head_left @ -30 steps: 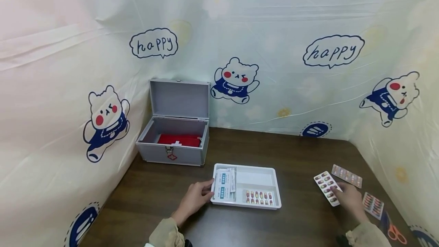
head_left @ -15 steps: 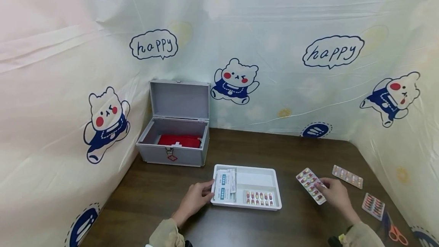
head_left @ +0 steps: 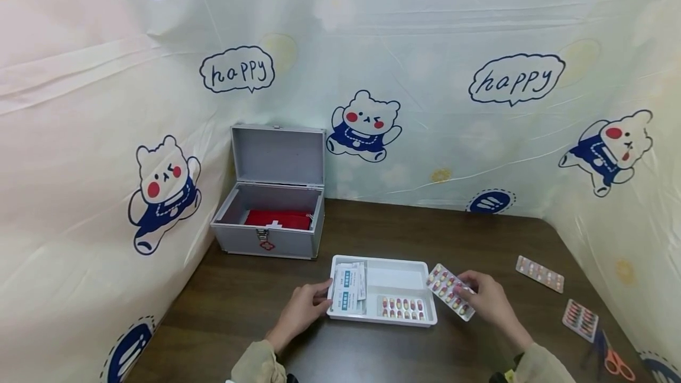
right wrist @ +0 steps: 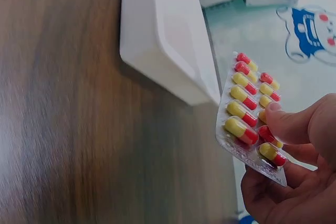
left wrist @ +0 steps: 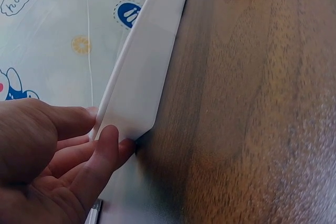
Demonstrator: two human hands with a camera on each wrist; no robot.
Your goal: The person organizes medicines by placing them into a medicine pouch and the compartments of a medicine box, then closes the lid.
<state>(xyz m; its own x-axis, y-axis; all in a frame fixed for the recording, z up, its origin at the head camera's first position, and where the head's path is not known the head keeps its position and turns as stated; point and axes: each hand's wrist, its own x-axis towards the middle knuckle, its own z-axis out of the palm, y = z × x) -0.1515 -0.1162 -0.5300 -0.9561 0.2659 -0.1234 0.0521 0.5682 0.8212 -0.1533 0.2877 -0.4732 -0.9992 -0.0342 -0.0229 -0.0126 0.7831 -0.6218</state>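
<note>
My right hand (head_left: 486,297) pinches a blister pack of red-and-yellow capsules (right wrist: 244,106), thumb on the capsule side and fingers behind. The pack is held tilted beside the right end of a white divided tray (head_left: 396,270), overlapping its rim in the head view. At the tray's left end my left hand (head_left: 304,311) grips the edge, thumb at the rim and fingers against the outer wall (left wrist: 142,61). White-and-blue packets (head_left: 347,288) lie in the left compartment. A similar capsule pack (head_left: 402,307) lies in the front right compartment; the compartment behind it holds nothing.
A grey case (head_left: 271,241) stands with its lid up at the back left, a red pouch (head_left: 279,219) inside. At the right lie two more blister packs, one pale (head_left: 540,273) and one dark red (head_left: 580,320), and orange-handled scissors (head_left: 617,365).
My right hand has moved left across the table with the capsule blister pack, from beside the pale pack to the tray's right end. My left hand keeps its place on the tray.
</note>
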